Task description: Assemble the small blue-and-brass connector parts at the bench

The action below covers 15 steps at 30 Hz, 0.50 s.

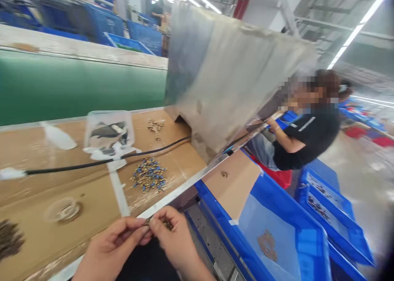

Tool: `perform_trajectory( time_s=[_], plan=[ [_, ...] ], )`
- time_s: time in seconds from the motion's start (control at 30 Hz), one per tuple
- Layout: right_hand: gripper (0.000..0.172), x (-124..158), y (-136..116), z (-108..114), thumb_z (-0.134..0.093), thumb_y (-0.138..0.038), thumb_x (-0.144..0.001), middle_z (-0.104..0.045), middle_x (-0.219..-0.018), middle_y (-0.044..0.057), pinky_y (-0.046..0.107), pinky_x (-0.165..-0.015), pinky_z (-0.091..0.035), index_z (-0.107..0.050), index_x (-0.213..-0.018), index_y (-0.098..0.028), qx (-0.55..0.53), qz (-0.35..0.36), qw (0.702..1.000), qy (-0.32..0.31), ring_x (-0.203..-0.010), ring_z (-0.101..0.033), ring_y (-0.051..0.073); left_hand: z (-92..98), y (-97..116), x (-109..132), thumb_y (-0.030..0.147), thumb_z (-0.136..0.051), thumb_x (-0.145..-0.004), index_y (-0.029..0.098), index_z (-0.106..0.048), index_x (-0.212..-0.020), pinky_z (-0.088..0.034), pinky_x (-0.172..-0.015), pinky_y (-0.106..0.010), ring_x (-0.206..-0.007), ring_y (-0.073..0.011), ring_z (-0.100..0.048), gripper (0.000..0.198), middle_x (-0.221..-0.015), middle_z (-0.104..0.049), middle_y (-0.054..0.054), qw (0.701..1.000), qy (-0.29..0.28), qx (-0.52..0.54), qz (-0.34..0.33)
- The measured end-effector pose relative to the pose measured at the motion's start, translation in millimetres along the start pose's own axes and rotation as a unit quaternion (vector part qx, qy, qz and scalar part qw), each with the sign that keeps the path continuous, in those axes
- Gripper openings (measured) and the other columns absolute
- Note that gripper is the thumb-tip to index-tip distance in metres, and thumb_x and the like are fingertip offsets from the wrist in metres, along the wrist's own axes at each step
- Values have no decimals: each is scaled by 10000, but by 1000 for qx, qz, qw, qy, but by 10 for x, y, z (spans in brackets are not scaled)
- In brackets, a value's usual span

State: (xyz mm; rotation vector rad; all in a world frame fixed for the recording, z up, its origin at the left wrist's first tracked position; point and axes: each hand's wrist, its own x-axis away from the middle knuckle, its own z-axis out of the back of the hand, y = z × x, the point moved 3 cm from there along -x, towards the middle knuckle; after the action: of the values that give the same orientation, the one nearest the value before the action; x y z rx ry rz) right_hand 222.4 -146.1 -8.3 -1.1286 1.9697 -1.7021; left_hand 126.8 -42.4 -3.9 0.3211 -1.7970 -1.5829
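Note:
My left hand (112, 248) and my right hand (175, 242) meet at the near edge of a cardboard-covered bench (92, 203). Both pinch a small dark metal part (150, 221) between thumbs and fingertips; the right palm also cups several tiny brass pieces (168, 224). A pile of small blue and brass parts (149, 179) lies on the cardboard just beyond my hands. Further back sits a smaller scatter of brass parts (155, 126).
A clear plastic tub (108, 133) and a black cable (92, 164) lie across the bench. A shallow clear dish (63, 211) sits at left. Blue crates (277, 231) stand to the right. A large grey sheet-covered box (227, 75) rises behind. A person in black (308, 137) sits at right.

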Motion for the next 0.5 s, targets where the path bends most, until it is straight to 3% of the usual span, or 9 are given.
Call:
perform_trajectory(
  time_s=[0.27,0.5],
  plan=[
    [160,3,50,-51,-628,-312,-825,-634,-691,3,247,-669,-477,-608,-801,-155,12,11,999,-49,-647,-581,111,-21,41,41,284,-731,-691,181,-668,-762,-545,-633,-235,-604,-138,-652,141,-630,-698,17,993,-12,113,14],
    [133,-4,34,-63,-635,-279,-815,-642,-707,4,258,-677,-487,-596,-812,-152,36,8,998,-44,-658,-605,117,-10,59,33,245,-722,-681,171,-679,-749,-534,-618,-233,-600,-139,-641,109,-616,-693,7,994,0,112,-18]
  ],
)
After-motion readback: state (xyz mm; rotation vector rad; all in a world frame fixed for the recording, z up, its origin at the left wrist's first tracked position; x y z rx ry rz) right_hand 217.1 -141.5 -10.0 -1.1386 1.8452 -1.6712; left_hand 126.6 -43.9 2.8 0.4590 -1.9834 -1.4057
